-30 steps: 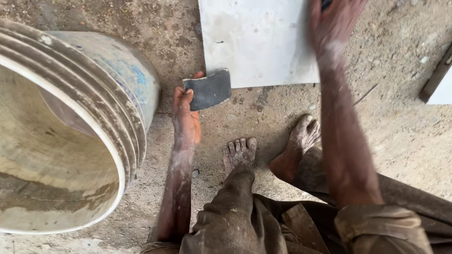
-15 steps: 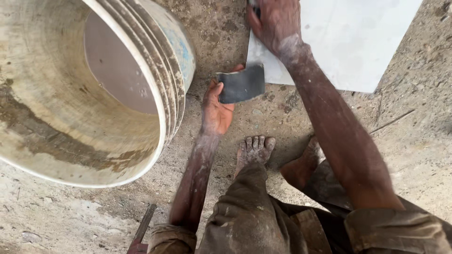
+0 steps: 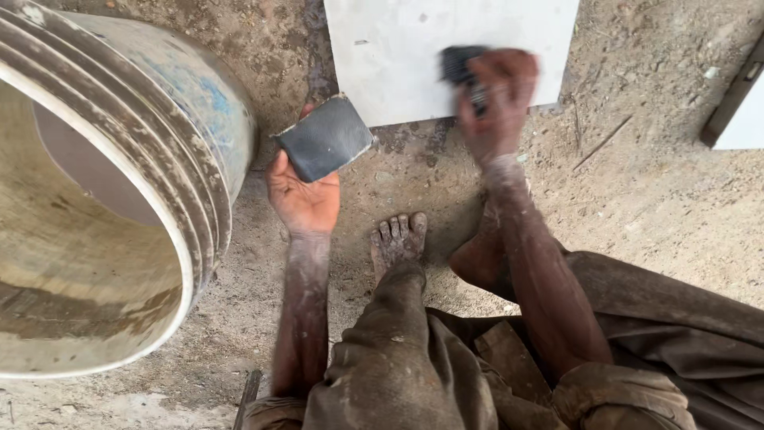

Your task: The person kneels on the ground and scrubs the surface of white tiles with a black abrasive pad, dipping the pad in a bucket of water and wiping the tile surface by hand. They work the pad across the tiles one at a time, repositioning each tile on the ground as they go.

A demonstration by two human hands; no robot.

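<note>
Left hand (image 3: 306,199) gripped a dark flat trowel blade (image 3: 325,137) beside the bucket (image 3: 211,103); right hand (image 3: 495,99) closed on a blurred dark tool (image 3: 458,64) over the white tile (image 3: 398,56).

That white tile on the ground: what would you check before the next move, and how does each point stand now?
1. Tile flat on the ground: ok.
2. Left hand holds the dark flat piece: ok.
3. Right hand grips a dark tool over the tile: ok.
4. What kind of tool it is: cannot tell, blurred.
5. Bare foot apart from the tile: ok.
6. Bucket clear of the tile: ok.
</note>
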